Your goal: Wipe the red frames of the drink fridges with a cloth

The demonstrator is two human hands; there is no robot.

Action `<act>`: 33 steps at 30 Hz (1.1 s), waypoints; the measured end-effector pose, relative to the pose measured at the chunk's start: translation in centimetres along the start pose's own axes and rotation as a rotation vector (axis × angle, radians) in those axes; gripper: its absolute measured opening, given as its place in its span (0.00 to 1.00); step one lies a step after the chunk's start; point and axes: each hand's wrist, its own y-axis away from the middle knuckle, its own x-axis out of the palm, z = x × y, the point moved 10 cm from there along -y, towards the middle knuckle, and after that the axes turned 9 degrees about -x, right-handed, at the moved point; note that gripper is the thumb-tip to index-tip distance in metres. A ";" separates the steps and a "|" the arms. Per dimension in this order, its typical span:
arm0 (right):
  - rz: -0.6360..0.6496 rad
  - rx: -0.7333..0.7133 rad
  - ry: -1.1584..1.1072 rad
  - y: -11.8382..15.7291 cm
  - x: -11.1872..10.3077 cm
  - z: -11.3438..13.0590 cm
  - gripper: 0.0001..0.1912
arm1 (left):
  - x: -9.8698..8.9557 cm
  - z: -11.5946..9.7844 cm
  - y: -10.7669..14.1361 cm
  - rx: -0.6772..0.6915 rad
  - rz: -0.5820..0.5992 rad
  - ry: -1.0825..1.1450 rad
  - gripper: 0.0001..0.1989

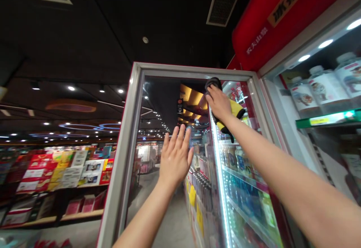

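A glass door [158, 191] with a silver frame stands swung out from a red drinks fridge [245, 33]. My left hand [175, 155] lies flat against the glass near the middle, fingers spread and holding nothing. Higher up and to the right, my right hand [218, 103] presses a black and yellow cloth [237, 110] to the glass near the door's upper right corner. Parts of the cloth hang out below and beside my right hand. The glass mirrors lit shelves of bottles.
Bottles [323, 86] stand on a lit fridge shelf [327, 120] at the right. Store shelves with boxed goods [90, 172] are at the left. Overhead is a dark ceiling with vents [222, 8] and small lights.
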 end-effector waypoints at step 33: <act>0.060 -0.356 -0.246 -3.1 6.4 24.9 0.26 | -5.2 10.2 6.5 0.291 0.075 -0.083 0.27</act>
